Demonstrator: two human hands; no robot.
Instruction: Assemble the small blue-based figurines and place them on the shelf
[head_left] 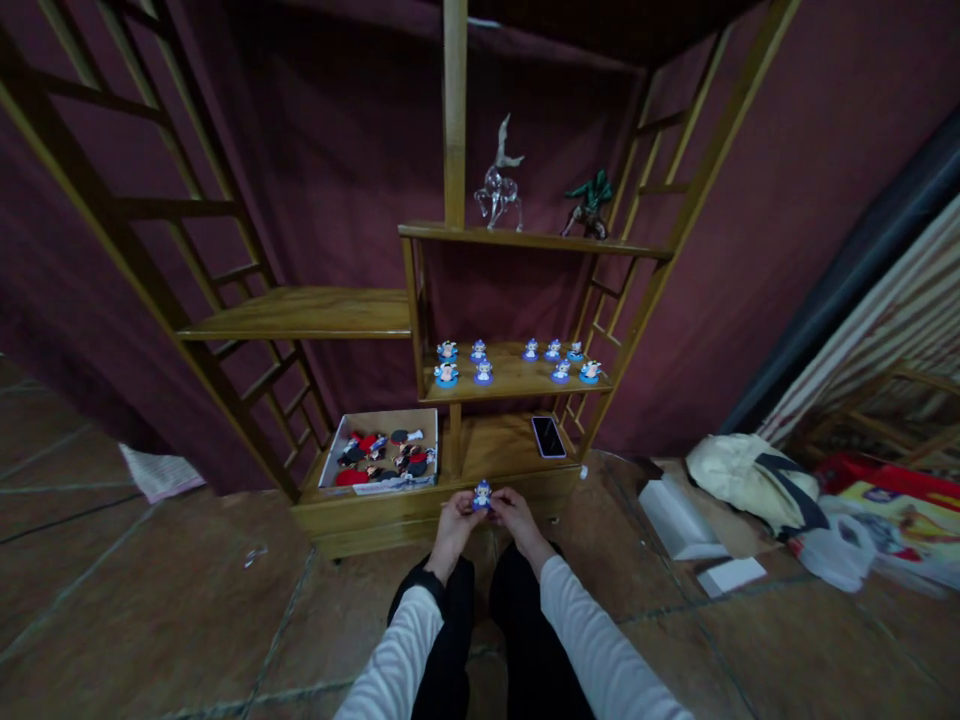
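Between my two hands is a small purple and white figurine (481, 494), held upright in front of the lower shelf. My left hand (454, 522) grips it from the left side, fingers closed at its base. From the other side, my right hand (516, 517) pinches its right edge. Above, several similar figurines (484, 373) stand in two rows on the middle shelf (517, 385), some purple and some blue with pink. A shallow cardboard box (437, 440) on the lower left holds several red and black figurines (412, 460) lying in a jumble.
A phone (548, 437) lies on the lower right shelf. On the upper shelf stand a clear glass horse (499, 190) and a green figure (591, 205). White boxes (681, 520), a cream bag (750, 478) and a plastic bag (836, 550) lie on the floor at right.
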